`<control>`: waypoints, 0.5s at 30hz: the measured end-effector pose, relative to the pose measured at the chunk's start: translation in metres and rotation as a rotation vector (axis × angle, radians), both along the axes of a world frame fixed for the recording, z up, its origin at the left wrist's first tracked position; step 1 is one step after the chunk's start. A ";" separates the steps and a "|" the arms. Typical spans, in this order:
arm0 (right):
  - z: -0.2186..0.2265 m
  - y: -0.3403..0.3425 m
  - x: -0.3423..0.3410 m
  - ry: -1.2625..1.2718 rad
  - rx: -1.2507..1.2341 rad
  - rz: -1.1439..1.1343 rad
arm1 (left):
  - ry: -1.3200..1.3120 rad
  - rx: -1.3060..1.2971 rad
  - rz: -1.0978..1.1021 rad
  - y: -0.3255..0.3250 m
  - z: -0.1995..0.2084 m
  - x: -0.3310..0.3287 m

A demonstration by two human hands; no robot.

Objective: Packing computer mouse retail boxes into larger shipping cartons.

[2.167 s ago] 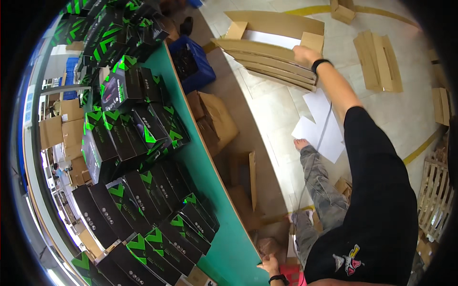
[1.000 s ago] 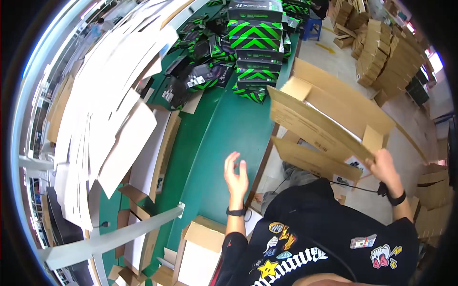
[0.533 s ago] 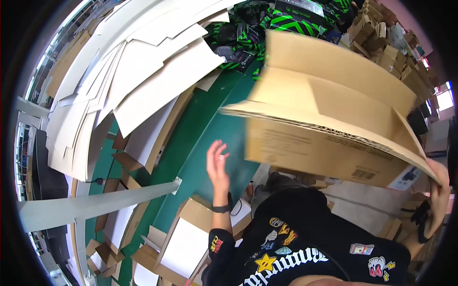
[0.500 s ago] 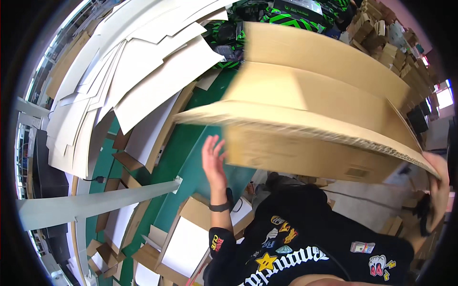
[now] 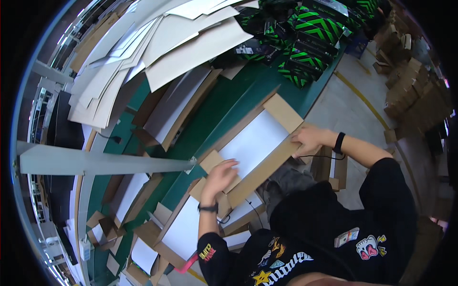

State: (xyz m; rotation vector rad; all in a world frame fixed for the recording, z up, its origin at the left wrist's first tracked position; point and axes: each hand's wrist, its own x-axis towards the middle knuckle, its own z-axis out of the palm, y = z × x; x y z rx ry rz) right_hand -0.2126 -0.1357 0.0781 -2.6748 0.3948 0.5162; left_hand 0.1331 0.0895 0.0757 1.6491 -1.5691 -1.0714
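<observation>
An open cardboard box (image 5: 267, 170) with a white sheet (image 5: 255, 140) lying inside it rests at an angle on the green worktable. At its right end, my right hand (image 5: 311, 139) is closed over the rim beside a raised end flap (image 5: 284, 113). My left hand (image 5: 219, 180) lies by the opposite end, next to the small flap (image 5: 213, 161), its fingers stretched out over the box's corner. Both wrists carry dark bands.
A grey metal beam (image 5: 109, 160) crosses the left side. Loose pale cardboard sheets (image 5: 191, 55) overhang the table. Several black-and-green packages (image 5: 310, 52) are piled at the far end. More open white-lined boxes (image 5: 179, 233) stand around. Brown cartons (image 5: 405, 90) are stacked on the right.
The box, held up and blurred by my right hand before, has come down onto the table with its opening upward. My left hand has moved lower, to its near end.
</observation>
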 end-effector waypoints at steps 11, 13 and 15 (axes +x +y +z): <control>-0.032 -0.070 0.064 0.068 -0.329 -0.030 | -0.844 -0.099 -0.028 -0.022 -0.029 -0.010; 0.016 -0.092 0.037 -0.127 -0.434 -0.096 | -0.806 -0.071 0.233 0.009 -0.019 0.016; 0.013 -0.127 0.006 -0.199 -0.466 -0.162 | -0.806 -0.010 0.350 0.015 -0.025 0.024</control>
